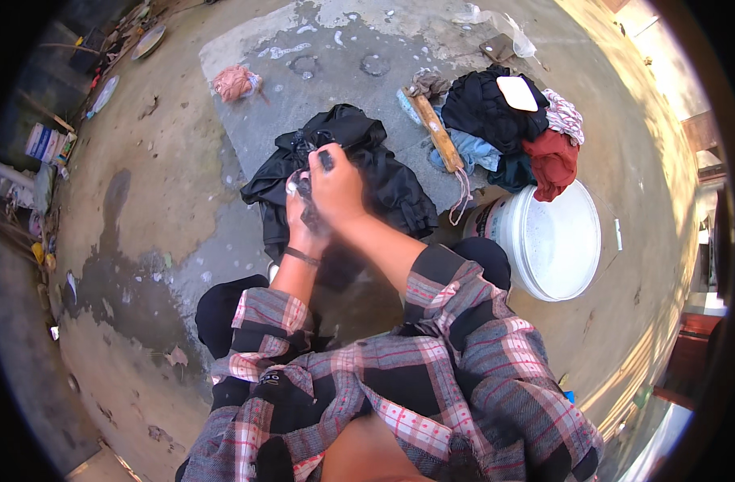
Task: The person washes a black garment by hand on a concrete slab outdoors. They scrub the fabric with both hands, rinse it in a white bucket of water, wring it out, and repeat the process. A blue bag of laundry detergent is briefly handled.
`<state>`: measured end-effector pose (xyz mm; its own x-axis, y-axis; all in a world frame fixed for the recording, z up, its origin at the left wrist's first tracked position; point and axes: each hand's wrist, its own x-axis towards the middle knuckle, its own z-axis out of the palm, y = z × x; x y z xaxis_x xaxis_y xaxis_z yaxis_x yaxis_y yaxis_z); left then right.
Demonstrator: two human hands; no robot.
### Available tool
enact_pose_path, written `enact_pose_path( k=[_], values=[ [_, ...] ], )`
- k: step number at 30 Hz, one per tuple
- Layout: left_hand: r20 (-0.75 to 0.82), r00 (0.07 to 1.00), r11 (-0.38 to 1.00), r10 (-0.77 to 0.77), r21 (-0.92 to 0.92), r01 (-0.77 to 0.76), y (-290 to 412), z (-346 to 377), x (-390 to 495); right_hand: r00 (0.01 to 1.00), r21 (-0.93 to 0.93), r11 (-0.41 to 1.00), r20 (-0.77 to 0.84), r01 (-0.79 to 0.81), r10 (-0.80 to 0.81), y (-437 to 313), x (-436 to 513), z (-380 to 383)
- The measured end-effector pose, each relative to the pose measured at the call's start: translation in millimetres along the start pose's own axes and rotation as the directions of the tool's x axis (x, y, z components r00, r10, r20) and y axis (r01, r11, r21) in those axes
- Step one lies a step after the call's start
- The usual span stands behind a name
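A wet black garment (397,187) lies spread over the near part of a grey stone slab (253,138). Both hands grip a bunched part of it, with suds on the cloth and fingers. My left hand (304,211) has black cloth across its palm and a dark band at the wrist. Touching it, my right hand (337,184) is closed on the same cloth from above. Right of the garment lies a wooden-handled brush (433,129) with a pink cord. A white bar, possibly soap (516,93), rests on a heap of dark clothes (478,108).
A white plastic bucket (563,241) stands at the right, near my knee. A red cloth (551,162) hangs by its rim. A pinkish bundle (235,83) sits on the slab's far left corner. Clear plastic (506,27) lies at the far edge. The concrete floor (138,253) is partly wet.
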<state>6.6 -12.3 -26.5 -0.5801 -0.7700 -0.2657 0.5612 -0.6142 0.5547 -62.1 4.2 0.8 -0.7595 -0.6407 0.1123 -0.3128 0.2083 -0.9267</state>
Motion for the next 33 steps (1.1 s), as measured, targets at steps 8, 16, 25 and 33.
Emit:
enact_pose_path(
  k=[8, 16, 25, 33],
  values=[
    [0.197, 0.965, 0.9, 0.175, 0.365, -0.238, 11, -43, 26, 0.976, 0.212, 0.974, 0.179, 0.086, -0.125, -17, -13, 2],
    [0.44, 0.882, 0.645, 0.171, 0.627, -0.438, 117, 82, 31, 0.795, 0.817, 0.465, 0.514, -0.341, -0.321, -46, 57, -57],
    [0.676, 0.63, 0.148, 0.382, 0.629, -0.764, 216, 189, 56, 0.984, 0.584, 0.812, 0.141, 0.007, -0.109, -114, 117, -130],
    [0.791, 0.32, 0.081, 0.521, 0.327, -0.941, 187, 173, 48, 0.936, 0.78, 0.618, 0.142, 0.095, -0.322, -85, 105, -107]
  ],
)
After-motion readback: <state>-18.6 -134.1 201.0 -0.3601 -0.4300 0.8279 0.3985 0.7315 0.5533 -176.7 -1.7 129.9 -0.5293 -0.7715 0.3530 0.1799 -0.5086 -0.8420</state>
